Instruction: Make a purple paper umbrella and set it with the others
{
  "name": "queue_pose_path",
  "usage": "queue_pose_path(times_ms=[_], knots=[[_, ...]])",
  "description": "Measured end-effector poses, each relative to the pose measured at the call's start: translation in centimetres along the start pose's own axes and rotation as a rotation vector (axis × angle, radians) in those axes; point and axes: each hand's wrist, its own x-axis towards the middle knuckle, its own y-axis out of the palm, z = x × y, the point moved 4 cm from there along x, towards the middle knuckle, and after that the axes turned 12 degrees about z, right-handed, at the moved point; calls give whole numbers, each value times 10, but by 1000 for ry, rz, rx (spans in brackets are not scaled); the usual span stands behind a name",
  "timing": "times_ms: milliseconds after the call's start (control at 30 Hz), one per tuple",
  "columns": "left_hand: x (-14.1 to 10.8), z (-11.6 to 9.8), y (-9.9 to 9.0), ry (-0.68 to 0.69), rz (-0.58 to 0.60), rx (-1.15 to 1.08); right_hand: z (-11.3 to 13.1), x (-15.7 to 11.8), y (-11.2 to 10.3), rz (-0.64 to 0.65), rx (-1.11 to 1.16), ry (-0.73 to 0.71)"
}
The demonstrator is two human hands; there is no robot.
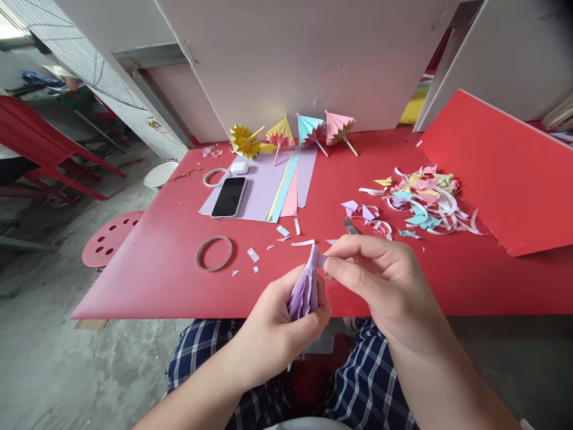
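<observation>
A folded, pleated purple paper umbrella (305, 289) stands upright in my left hand (280, 325), its narrow tip pointing up. My left fingers and thumb wrap round its wide lower part. At the tip, a small purple paper strip (322, 261) sticks out to the right. My right hand (380, 278) pinches the outer end of that strip between thumb and forefinger. Behind my right fingers lies a dark metal blade (351, 227), partly hidden.
Several paper umbrellas (310, 128) line the back of the red table (147, 251). A phone (229, 197) rests on purple sheets (257, 188), near tape rolls (213, 253). Paper scraps (430, 200) pile up at right beside a red board (505, 173). A person sits at far left.
</observation>
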Motion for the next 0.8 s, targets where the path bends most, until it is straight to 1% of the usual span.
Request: queue_pose_path(times_ms=[67, 133, 333, 433, 600, 733, 800], knots=[[-1, 2, -1, 15, -50, 52, 2, -2, 2, 1, -11, -4], [-2, 3, -2, 23, -77, 87, 4, -3, 3, 3, -25, -15], [-1, -7, 0, -34, -4, 127, 10, -7, 5, -61, -157, -98], [0, -9, 0, -40, 0, 131, 12, -10, 7, -80, -200, -116], [0, -9, 1, 9, -42, 160, 15, -13, 9, -114, -265, -123], [2, -10, 1, 14, -78, 219, 23, -15, 11, -154, -376, -160], [4, -8, 0, 17, -93, 229, 26, -17, 12, -148, -398, -173]])
